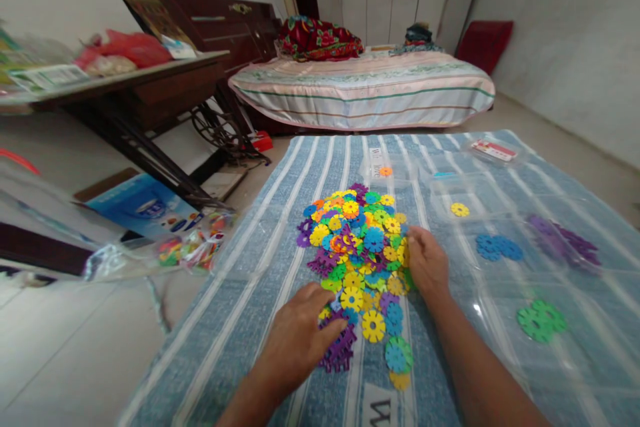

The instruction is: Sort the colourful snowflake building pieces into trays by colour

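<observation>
A heap of colourful plastic snowflake discs (357, 240) is spread on the cloth, yellow, blue, green, orange and purple. My left hand (303, 320) rests at the heap's near left side, thumb and fingers apart, over a cluster of purple discs (337, 350). At the right edge of the heap, my right hand (427, 263) is cupped against the discs; its fingertips are partly hidden, and I see nothing held in it. Loose discs trail toward me, among them a yellow disc (373, 325) and a blue-and-green pair (399, 354).
Clear plastic boxes stand to the right, with green discs (540, 320), blue discs (497, 247), purple discs (565, 240) and a yellow disc (460, 209). Behind is a box with an orange disc (385, 172). A lid with a red label (494, 150) lies at the far right.
</observation>
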Motion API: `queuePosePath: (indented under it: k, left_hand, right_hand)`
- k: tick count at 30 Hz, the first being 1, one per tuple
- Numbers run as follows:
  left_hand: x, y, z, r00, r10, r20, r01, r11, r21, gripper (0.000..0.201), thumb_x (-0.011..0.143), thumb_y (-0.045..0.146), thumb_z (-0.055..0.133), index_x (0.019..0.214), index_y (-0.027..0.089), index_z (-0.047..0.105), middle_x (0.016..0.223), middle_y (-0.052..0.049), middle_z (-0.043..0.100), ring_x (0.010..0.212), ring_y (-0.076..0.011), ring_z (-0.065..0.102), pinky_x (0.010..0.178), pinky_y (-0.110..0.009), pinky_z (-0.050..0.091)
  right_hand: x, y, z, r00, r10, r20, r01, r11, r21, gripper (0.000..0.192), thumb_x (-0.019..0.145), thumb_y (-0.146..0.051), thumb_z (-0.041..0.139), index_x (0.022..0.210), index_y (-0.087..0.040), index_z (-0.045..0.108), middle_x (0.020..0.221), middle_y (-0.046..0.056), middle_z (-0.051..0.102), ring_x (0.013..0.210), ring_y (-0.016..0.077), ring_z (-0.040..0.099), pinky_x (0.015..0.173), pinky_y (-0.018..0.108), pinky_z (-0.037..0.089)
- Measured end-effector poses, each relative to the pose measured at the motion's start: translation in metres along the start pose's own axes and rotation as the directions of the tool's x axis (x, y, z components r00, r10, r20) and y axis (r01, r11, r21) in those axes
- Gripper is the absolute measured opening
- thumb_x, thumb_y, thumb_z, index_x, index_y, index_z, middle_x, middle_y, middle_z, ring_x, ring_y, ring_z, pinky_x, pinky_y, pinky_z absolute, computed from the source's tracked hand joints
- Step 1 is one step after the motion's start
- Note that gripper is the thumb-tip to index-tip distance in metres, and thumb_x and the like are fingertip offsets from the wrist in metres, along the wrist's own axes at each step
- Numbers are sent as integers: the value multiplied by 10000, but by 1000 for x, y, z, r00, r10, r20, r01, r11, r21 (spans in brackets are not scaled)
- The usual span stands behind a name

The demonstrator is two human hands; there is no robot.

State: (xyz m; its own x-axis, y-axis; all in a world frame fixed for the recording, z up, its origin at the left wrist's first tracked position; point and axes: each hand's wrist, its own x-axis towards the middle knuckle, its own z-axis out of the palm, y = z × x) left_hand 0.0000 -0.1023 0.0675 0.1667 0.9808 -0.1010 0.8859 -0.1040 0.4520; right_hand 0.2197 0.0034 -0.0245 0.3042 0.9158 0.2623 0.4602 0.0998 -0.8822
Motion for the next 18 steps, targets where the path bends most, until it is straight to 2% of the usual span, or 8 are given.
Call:
queuePosePath:
  k: [2, 7, 12, 18]
  left_hand:
    - [-11, -2, 6, 999, -35, -19, 36, 999, 21, 242, 742, 339, 573, 946, 216, 621, 939, -53, 615, 906, -207, 570, 805, -330, 453]
    - [-26, -1, 17, 997, -65, -30, 66, 997, 39, 230, 694, 322, 617, 898, 218, 632, 909, -54, 620, 881, -224, 585, 786, -357, 482]
    - [-36, -2, 31, 993, 16, -115, -14, 1000, 18, 379, 670, 354, 657, 1027, 238, 611, 1020, -68, 625, 948, -240, 585, 828, -379, 499]
    - [-49, -15, 61, 966, 156, -205, -135, 984, 113, 626, 641, 421, 707, 1214, 240, 533, 1229, -110, 570, 1108, -295, 540, 932, -445, 478]
  right_hand:
    - [0, 0, 0, 1000, -1, -1, 1, 1000, 8, 366, 804, -342, 421, 1037, -160, 635, 975, 83, 677, 898, 214, 605, 842, 374, 448]
    - [0, 1, -1, 1000, -4, -1, 4, 1000, -1, 371, 814, -368, 423, 1033, -156, 634, 987, 92, 673, 904, 216, 603, 843, 378, 449]
    - [-1, -1, -3, 1000, -30, -8, 31, 999, 23, 364, 826, -392, 420, 1005, -166, 642, 939, 81, 684, 866, 208, 609, 809, 364, 465]
    - [-1, -6, -5, 997, -64, -39, 64, 998, 15, 346, 818, -382, 430, 962, -151, 643, 893, 78, 687, 853, 203, 617, 798, 358, 473]
